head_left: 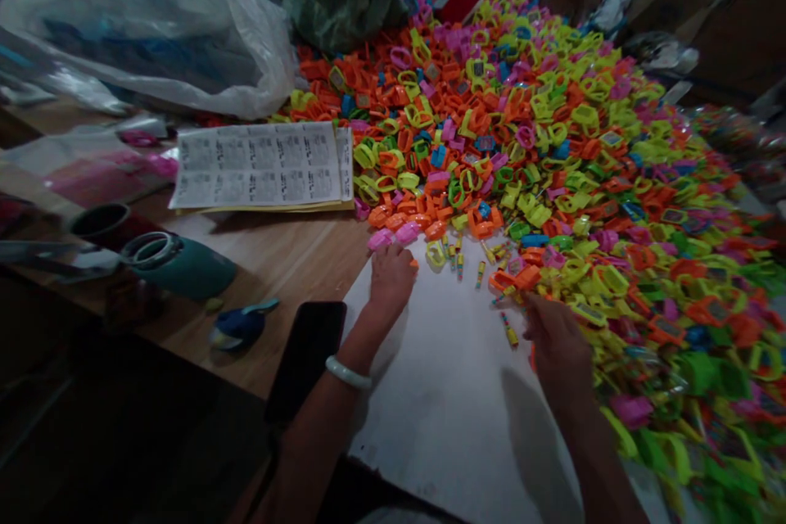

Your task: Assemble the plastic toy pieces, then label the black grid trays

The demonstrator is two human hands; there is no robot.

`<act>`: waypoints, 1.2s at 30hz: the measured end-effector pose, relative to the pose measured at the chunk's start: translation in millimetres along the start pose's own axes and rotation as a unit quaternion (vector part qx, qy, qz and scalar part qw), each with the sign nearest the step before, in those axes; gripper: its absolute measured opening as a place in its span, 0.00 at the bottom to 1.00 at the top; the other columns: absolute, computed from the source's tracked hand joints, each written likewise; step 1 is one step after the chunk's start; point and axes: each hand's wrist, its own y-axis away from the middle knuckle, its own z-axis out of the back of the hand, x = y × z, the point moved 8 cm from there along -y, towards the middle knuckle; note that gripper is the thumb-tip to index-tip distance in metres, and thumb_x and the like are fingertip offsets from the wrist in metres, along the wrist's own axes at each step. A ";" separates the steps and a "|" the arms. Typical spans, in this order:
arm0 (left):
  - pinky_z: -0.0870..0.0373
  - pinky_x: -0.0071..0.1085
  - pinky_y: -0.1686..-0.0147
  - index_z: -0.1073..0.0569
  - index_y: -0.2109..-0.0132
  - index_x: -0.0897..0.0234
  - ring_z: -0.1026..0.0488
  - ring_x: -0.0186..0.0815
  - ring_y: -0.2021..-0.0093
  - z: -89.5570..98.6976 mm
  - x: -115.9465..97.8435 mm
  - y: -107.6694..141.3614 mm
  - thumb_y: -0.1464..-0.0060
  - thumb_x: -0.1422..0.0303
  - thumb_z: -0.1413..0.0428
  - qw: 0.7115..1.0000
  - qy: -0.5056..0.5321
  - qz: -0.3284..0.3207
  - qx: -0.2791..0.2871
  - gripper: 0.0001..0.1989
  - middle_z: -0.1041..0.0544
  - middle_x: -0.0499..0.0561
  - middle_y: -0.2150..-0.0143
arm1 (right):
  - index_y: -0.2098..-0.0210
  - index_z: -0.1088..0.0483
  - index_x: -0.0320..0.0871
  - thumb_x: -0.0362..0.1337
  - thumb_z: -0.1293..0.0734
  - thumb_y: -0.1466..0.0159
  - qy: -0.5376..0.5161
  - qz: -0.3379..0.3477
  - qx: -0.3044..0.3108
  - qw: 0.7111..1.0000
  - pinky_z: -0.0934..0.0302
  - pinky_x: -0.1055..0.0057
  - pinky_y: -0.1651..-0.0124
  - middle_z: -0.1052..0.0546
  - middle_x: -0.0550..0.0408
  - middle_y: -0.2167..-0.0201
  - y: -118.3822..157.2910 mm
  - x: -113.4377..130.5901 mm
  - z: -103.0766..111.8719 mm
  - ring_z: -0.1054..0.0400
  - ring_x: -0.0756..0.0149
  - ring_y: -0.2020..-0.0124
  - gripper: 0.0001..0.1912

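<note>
My left hand is closed at the near edge of the pile, beside pink toy watches. A bit of orange plastic shows at its fingertips; most of it is hidden. To the right, my right hand has its fingers bent together by an orange toy watch. Whatever they hold is hidden, though some orange shows under the palm. Between the hands, several small yellow-ended tubes with coloured contents lie on the white board; one tube is close to my right fingers.
A large heap of bright toy watches spreads across the back and right. Printed sticker sheets lie at left, near a plastic bag. A black phone, a teal jar and a small blue item rest on the wooden table.
</note>
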 end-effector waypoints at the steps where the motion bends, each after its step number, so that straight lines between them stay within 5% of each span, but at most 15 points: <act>1: 0.42 0.52 0.47 0.28 0.70 0.60 0.36 0.48 0.51 -2.6 -2.8 9.0 0.52 0.74 0.44 1.000 0.000 -0.008 0.009 0.04 0.28 0.54 0.61 | 0.50 0.34 0.46 0.33 0.45 0.34 -0.013 -0.007 0.041 0.999 0.33 0.66 0.61 0.27 0.48 0.60 -5.3 2.9 -23.8 0.30 0.63 0.60 0.15; 5: 0.35 0.42 0.53 0.27 0.70 0.61 0.32 0.43 0.56 -10.8 -17.9 46.5 0.52 0.71 0.43 0.997 0.006 -0.047 0.067 0.01 0.28 0.54 0.61 | 0.57 0.33 0.39 0.36 0.45 0.33 0.040 -0.088 0.134 0.986 0.37 0.66 0.64 0.28 0.41 0.60 -38.2 1.7 -95.2 0.32 0.58 0.60 0.12; 10: 0.33 0.35 0.55 0.28 0.64 0.62 0.29 0.37 0.57 -10.3 -22.5 73.5 0.48 0.68 0.45 0.988 0.105 -0.030 0.107 0.04 0.27 0.52 0.59 | 0.63 0.33 0.33 0.29 0.41 0.37 0.045 -0.123 0.163 0.978 0.40 0.64 0.65 0.29 0.31 0.63 -68.3 2.5 -126.2 0.32 0.52 0.60 0.07; 16: 0.35 0.34 0.52 0.30 0.63 0.61 0.30 0.35 0.54 2.2 -21.0 89.9 0.48 0.64 0.44 0.967 0.237 0.001 0.096 0.07 0.27 0.51 0.56 | 0.59 0.35 0.39 0.33 0.43 0.36 -0.071 -0.081 0.217 0.970 0.38 0.72 0.63 0.26 0.49 0.66 -33.3 17.9 -108.6 0.30 0.66 0.65 0.08; 20: 0.33 0.33 0.58 0.30 0.62 0.62 0.30 0.35 0.60 -1.0 -26.7 96.3 0.50 0.61 0.43 0.953 0.256 0.055 0.149 0.10 0.27 0.49 0.60 | 0.50 0.41 0.42 0.36 0.43 0.35 -0.275 -0.035 0.248 0.928 0.37 0.74 0.63 0.26 0.53 0.63 0.5 50.1 -86.1 0.31 0.70 0.66 0.14; 23: 0.33 0.32 0.61 0.32 0.61 0.62 0.29 0.34 0.63 -5.0 -33.0 100.1 0.53 0.61 0.40 0.928 0.313 0.097 0.179 0.14 0.27 0.47 0.63 | 0.53 0.37 0.44 0.37 0.41 0.36 -0.331 -0.010 0.269 0.904 0.38 0.73 0.59 0.27 0.53 0.60 16.5 69.8 -79.7 0.32 0.69 0.62 0.12; 27: 0.33 0.33 0.55 0.36 0.50 0.61 0.29 0.36 0.55 -12.4 -36.6 110.1 0.55 0.64 0.38 0.825 0.518 0.169 0.150 0.24 0.29 0.52 0.53 | 0.59 0.38 0.44 0.40 0.42 0.35 -0.371 -0.160 0.221 0.888 0.41 0.76 0.72 0.31 0.62 0.76 36.4 62.5 -89.1 0.36 0.73 0.76 0.08; 29: 0.34 0.33 0.53 0.36 0.47 0.62 0.30 0.36 0.54 -22.6 -37.5 120.6 0.50 0.62 0.41 0.762 0.592 0.216 0.150 0.24 0.28 0.54 0.52 | 0.58 0.39 0.44 0.42 0.43 0.35 -0.387 -0.233 0.175 0.875 0.42 0.76 0.73 0.33 0.63 0.77 50.3 58.7 -93.0 0.38 0.73 0.78 0.10; 31: 0.35 0.33 0.53 0.35 0.47 0.64 0.29 0.36 0.56 -30.7 -38.5 130.1 0.46 0.60 0.45 0.728 0.621 0.246 0.155 0.22 0.27 0.55 0.54 | 0.57 0.39 0.44 0.43 0.43 0.35 -0.392 -0.248 0.171 0.869 0.41 0.76 0.72 0.32 0.61 0.74 61.2 63.8 -95.6 0.37 0.72 0.76 0.11; 34: 0.34 0.30 0.58 0.33 0.48 0.64 0.29 0.33 0.61 -30.3 -37.0 134.0 0.44 0.57 0.49 0.734 0.614 0.252 0.143 0.21 0.26 0.53 0.61 | 0.54 0.40 0.44 0.42 0.42 0.35 -0.392 -0.214 0.219 0.867 0.39 0.74 0.68 0.30 0.58 0.68 66.1 72.7 -93.3 0.34 0.71 0.71 0.13; 36: 0.34 0.29 0.63 0.35 0.46 0.61 0.31 0.32 0.66 -23.5 -34.5 129.7 0.43 0.56 0.51 0.782 0.563 0.229 0.140 0.22 0.27 0.49 0.64 | 0.51 0.42 0.44 0.42 0.41 0.35 -0.384 -0.211 0.234 0.868 0.39 0.74 0.69 0.30 0.59 0.70 61.9 66.7 -85.7 0.35 0.71 0.72 0.15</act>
